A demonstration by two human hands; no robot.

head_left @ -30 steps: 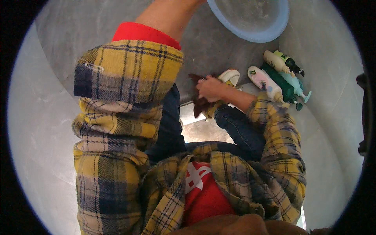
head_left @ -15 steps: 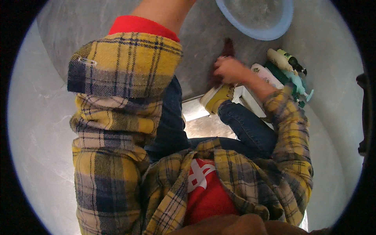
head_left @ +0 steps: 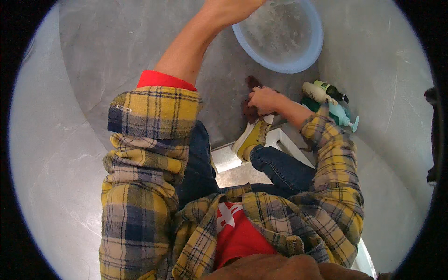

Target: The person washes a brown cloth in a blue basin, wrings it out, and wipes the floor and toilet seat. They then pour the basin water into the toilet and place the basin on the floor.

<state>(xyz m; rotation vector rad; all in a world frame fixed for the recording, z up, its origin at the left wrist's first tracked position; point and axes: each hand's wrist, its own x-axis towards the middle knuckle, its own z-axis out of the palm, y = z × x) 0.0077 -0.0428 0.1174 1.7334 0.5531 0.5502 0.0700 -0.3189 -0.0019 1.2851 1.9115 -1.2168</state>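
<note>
My right hand (head_left: 264, 100) is closed around a dark reddish-brown cloth (head_left: 252, 82), low over the grey floor just past the toe of my yellow shoe (head_left: 252, 138). Part of the cloth sticks out beyond the fingers, and another part hangs beside the hand. At the top edge, my left hand (head_left: 233, 9) reaches to the rim of a light blue round basin (head_left: 275, 67). The picture's edge cuts off its fingertips, so whether it grips anything does not show. Cloudy, greyish water appears to fill the basin.
Right of my right hand, several bottles lie against the curved grey wall, among them a cream bottle (head_left: 315, 92), a dark-capped green one (head_left: 331, 88) and a turquoise pump bottle (head_left: 342, 115). A white frame (head_left: 295, 148) stands by my right leg.
The view has shifted, bringing my left hand and more of the basin into sight. My right hand keeps the cloth and stays near the shoe.
</note>
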